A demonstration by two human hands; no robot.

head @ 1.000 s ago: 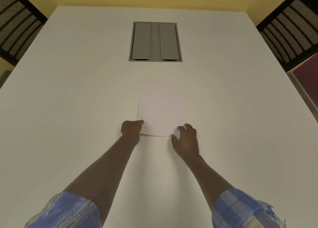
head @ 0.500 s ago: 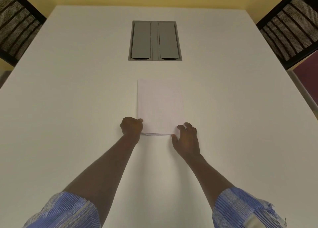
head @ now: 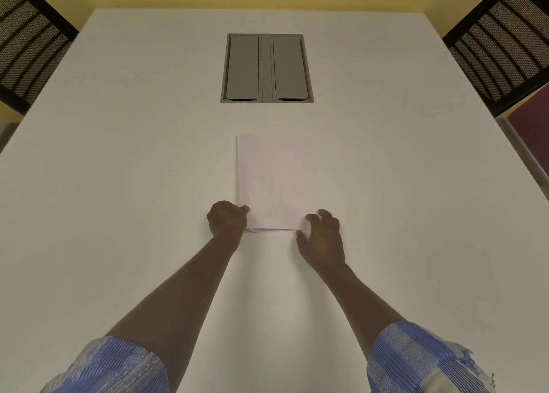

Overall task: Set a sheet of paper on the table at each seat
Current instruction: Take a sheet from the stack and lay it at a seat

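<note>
A thin stack of white paper sheets (head: 276,181) lies on the white table (head: 118,184), straight ahead of me in the middle. My left hand (head: 227,223) is closed on the stack's near left corner, thumb on top. My right hand (head: 320,238) rests at the near right corner with fingers spread and curled, fingertips touching the paper's edge. The near edge of the top sheets is lifted slightly off the ones below.
A grey double-lidded cable hatch (head: 266,68) is set into the table beyond the paper. One black mesh-backed chair (head: 26,45) stands at the far left corner, another (head: 505,45) at the far right. A dark red panel (head: 531,125) is at the right edge.
The near edge of the paper has flattened from a curved bulge to a straighter line. Both hands stay almost where they were.
</note>
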